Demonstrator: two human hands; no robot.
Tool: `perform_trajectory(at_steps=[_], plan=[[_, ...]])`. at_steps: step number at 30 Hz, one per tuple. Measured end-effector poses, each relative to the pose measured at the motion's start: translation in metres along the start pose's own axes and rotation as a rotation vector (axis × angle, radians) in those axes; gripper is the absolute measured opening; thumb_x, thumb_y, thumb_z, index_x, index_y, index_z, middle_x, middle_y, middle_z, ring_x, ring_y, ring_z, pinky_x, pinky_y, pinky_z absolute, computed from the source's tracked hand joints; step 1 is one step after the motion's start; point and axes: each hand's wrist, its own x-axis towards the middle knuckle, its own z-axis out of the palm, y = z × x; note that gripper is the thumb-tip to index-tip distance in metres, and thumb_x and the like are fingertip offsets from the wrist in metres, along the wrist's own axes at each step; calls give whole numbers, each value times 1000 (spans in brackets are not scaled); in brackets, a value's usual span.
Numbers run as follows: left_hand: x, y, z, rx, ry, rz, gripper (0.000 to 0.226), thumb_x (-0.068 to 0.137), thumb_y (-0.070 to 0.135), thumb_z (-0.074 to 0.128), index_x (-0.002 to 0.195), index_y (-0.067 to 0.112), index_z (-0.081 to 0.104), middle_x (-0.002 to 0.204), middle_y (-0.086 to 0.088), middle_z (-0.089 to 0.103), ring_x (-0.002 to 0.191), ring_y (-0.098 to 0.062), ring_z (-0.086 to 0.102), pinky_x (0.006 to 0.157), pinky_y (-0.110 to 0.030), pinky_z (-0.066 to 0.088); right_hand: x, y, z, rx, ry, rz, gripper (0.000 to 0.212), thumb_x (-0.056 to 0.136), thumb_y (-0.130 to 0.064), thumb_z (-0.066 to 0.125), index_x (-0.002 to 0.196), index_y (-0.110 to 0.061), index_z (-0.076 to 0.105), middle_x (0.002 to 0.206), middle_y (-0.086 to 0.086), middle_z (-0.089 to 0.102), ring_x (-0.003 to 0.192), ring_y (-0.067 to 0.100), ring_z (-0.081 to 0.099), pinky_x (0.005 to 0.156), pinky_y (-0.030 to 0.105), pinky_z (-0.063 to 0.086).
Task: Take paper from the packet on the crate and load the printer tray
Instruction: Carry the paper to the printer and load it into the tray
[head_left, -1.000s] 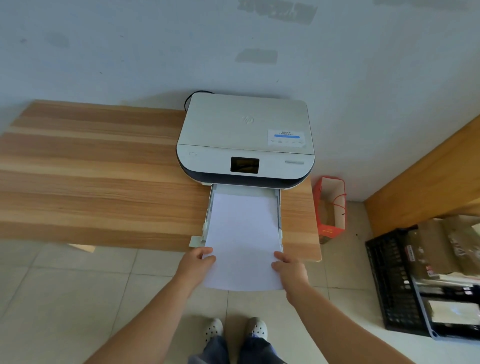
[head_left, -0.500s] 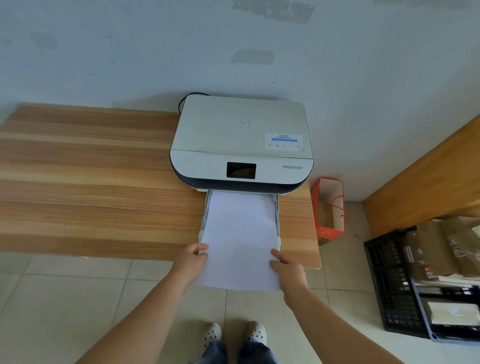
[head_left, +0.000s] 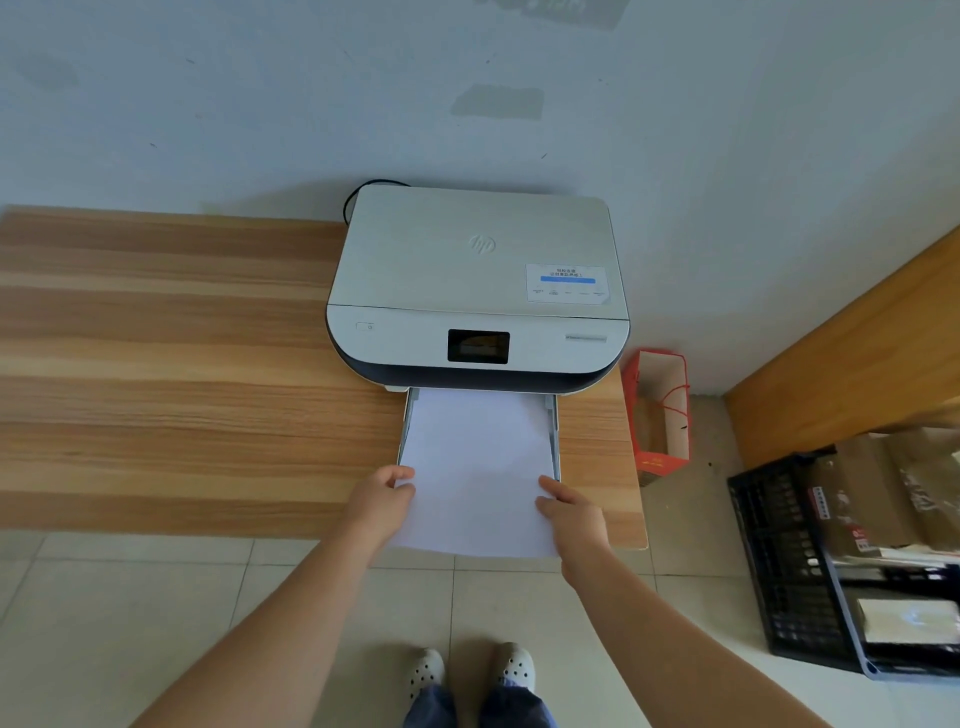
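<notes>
A white printer with a dark front stands on the wooden table against the wall. Its paper tray is pulled out toward me. A stack of white paper lies in the tray, its far end under the printer and its near end sticking out past the table edge. My left hand grips the paper's left edge and my right hand grips its right edge. The black crate sits on the floor at the right, holding brown packets.
A red paper bag stands on the floor between the table and a wooden panel at the right. A black cable runs behind the printer. Tiled floor and my shoes are below.
Both hands have pushed the paper farther into the tray, so less of it overhangs the table edge.
</notes>
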Motion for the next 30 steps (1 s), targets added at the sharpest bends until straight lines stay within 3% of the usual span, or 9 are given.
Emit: perform_trajectory(at_steps=[4, 9, 14, 19, 23, 26, 30], plan=[[9, 11, 2, 27, 35, 19, 32, 92, 9, 50, 121, 17, 60, 134, -7, 54, 100, -16, 52, 67, -23, 38, 11, -12, 4, -38, 14, 17, 35, 91, -9, 58, 120, -27, 67, 108, 1, 67, 91, 24, 65, 91, 41, 55], [21, 23, 2, 72, 36, 33, 35, 92, 3, 47, 123, 13, 58, 137, -9, 53, 120, -22, 52, 85, -26, 41, 22, -27, 6, -58, 16, 26, 35, 93, -10, 57, 122, -25, 66, 90, -5, 64, 80, 24, 55, 82, 34, 53], [28, 30, 3, 84, 34, 41, 33, 93, 4, 47, 123, 12, 58, 133, -11, 55, 108, -21, 53, 78, -26, 39, 30, -34, 6, -75, -16, 20, 34, 92, -13, 59, 124, -24, 64, 114, 2, 64, 101, 25, 62, 98, 42, 50], [32, 32, 3, 75, 40, 41, 33, 95, 9, 45, 125, 13, 56, 134, -9, 54, 97, -16, 49, 72, -27, 41, 32, -38, 4, -102, -76, -6, 42, 91, -14, 60, 131, -27, 57, 140, 3, 52, 110, 24, 60, 98, 41, 50], [34, 39, 1, 87, 39, 59, 33, 95, 10, 47, 127, 12, 56, 133, -9, 54, 98, -16, 49, 75, -28, 40, 30, -48, 4, -148, -91, -26, 44, 94, -16, 58, 137, -26, 53, 142, 2, 50, 111, 31, 60, 94, 39, 50], [37, 43, 0, 109, 33, 68, 34, 95, 11, 47, 127, 12, 56, 132, -8, 55, 99, -16, 49, 78, -29, 40, 30, -54, 6, -166, -92, -48, 45, 94, -17, 58, 137, -25, 52, 141, 2, 50, 100, 21, 61, 88, 33, 49], [36, 43, -3, 234, 45, 105, 32, 95, 14, 47, 126, 12, 57, 128, -8, 59, 104, -21, 55, 80, -30, 43, 33, -54, 6, -205, -65, -42, 43, 93, -21, 58, 136, -25, 53, 135, 2, 56, 110, 28, 60, 98, 40, 49]])
